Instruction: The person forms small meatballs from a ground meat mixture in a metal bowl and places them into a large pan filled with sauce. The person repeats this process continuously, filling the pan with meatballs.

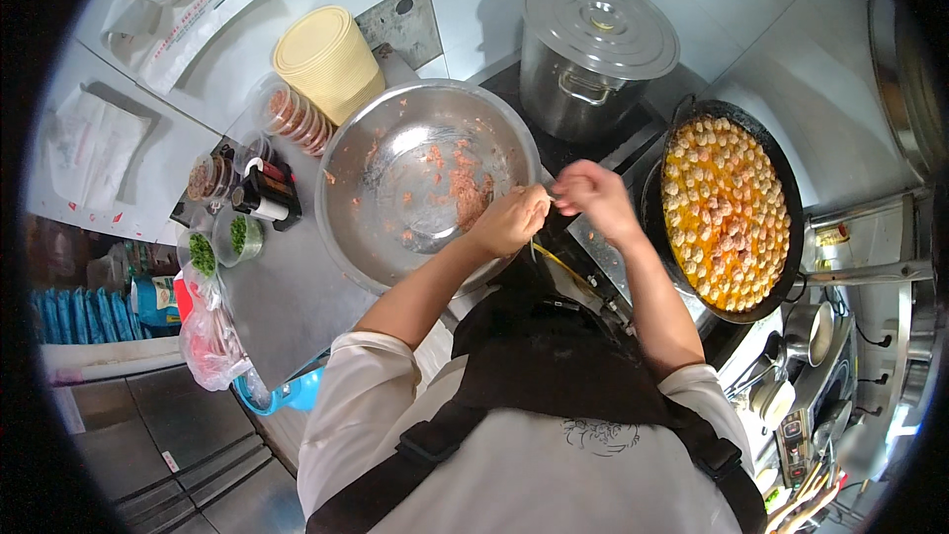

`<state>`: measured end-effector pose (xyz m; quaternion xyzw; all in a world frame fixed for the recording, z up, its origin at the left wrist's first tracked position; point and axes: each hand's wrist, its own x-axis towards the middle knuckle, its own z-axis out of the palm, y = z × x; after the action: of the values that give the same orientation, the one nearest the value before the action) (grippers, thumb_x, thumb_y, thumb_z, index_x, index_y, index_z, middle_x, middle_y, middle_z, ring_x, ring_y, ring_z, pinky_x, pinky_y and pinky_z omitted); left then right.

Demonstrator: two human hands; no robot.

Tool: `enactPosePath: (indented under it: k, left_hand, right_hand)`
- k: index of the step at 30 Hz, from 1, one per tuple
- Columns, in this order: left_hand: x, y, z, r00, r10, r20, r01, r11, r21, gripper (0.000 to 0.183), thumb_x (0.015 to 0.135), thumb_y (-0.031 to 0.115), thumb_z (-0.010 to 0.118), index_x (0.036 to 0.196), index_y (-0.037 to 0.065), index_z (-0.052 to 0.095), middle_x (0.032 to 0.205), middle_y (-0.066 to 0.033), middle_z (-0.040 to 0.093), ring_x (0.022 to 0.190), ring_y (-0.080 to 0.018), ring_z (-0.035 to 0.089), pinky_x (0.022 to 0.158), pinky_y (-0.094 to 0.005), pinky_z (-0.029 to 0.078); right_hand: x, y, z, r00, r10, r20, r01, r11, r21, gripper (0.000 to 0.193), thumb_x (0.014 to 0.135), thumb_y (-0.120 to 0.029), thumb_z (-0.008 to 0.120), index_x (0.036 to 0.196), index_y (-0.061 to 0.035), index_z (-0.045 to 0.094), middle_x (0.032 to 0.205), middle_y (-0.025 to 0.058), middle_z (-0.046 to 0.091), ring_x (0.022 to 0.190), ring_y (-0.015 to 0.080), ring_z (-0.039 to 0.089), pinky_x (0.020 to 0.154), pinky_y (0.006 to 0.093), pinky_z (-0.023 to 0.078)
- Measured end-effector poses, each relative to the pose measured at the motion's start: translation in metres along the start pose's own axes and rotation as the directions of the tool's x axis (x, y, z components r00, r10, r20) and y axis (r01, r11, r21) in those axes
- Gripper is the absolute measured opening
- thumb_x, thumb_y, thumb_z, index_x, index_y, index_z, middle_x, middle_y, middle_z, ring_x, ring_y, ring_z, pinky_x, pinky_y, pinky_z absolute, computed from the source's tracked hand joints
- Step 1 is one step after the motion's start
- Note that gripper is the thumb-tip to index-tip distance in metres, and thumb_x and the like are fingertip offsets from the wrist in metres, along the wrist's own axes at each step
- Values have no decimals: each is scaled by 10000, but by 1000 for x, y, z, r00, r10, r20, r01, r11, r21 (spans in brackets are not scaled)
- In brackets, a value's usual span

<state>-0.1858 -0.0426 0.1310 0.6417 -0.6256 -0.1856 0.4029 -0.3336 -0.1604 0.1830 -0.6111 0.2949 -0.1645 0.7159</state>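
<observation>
A wide steel bowl stands in front of me with raw minced meat in its right side and scraps stuck to its wall. My left hand is closed in a fist over the bowl's right rim. Close beside it, my right hand has curled, slightly blurred fingers. A small pale bit shows between the two hands, too small to name. What either hand holds is hidden. To the right, a big black pan carries many pale meatballs in orange, oily liquid, with pinker ones in the middle.
A lidded steel stockpot stands behind, right of the bowl. At left are a cream ribbed tub, stacked clear containers, a black-and-white device and cups of chopped greens. A pink plastic bag hangs at the counter's edge.
</observation>
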Motion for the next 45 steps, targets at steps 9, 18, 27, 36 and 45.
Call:
enactPosePath:
  k: [9, 18, 27, 36, 45]
  left_hand:
    - [-25, -116, 11, 999, 20, -50, 4, 892, 452, 384, 737, 275, 670, 1071, 97, 606, 1148, -150, 548, 1153, -358, 444, 988, -477, 323]
    - [-14, -151, 20, 978, -137, -156, 203, 788, 581, 139, 838, 207, 565, 837, 69, 588, 808, -113, 616, 781, -313, 589, 725, -398, 456]
    - [6, -84, -29, 811, -583, -39, 194, 332, -923, 262, 917, 290, 530, 985, 45, 593, 1106, -44, 553, 977, -231, 525, 854, -410, 427]
    - [20, -19, -51, 779, -534, -327, -78, 435, -897, 89, 866, 108, 617, 909, 56, 560, 838, -25, 571, 777, -103, 563, 710, -291, 505]
    - [13, -19, -74, 822, -533, -201, -84, 236, -968, 184, 858, 193, 636, 978, 74, 566, 845, -29, 572, 734, -99, 518, 561, -184, 421]
  right_hand:
    - [-134, 50, -252, 673, 91, -734, 234, 915, 328, 203, 928, -274, 502, 890, -75, 518, 647, -27, 370, 625, 107, 435, 658, 252, 410]
    - [-183, 9, -298, 433, -68, -899, 63, 997, -45, 652, 898, -489, 483, 1396, -111, 294, 1447, 109, 279, 1312, 286, 291, 1037, 492, 255]
    - [-185, 12, -189, 602, -80, -794, 86, 996, -35, 394, 945, -338, 474, 1244, -81, 485, 1153, 64, 565, 906, 163, 607, 769, 287, 478]
    - [-128, 17, -145, 810, -140, -570, 53, 985, -166, 416, 946, -331, 471, 1243, -40, 484, 1093, 100, 585, 832, 135, 595, 702, 256, 488]
    - [-121, 14, -137, 841, -144, -521, 29, 975, -222, 407, 944, -318, 478, 1211, -13, 509, 1054, 101, 607, 840, 133, 595, 717, 263, 486]
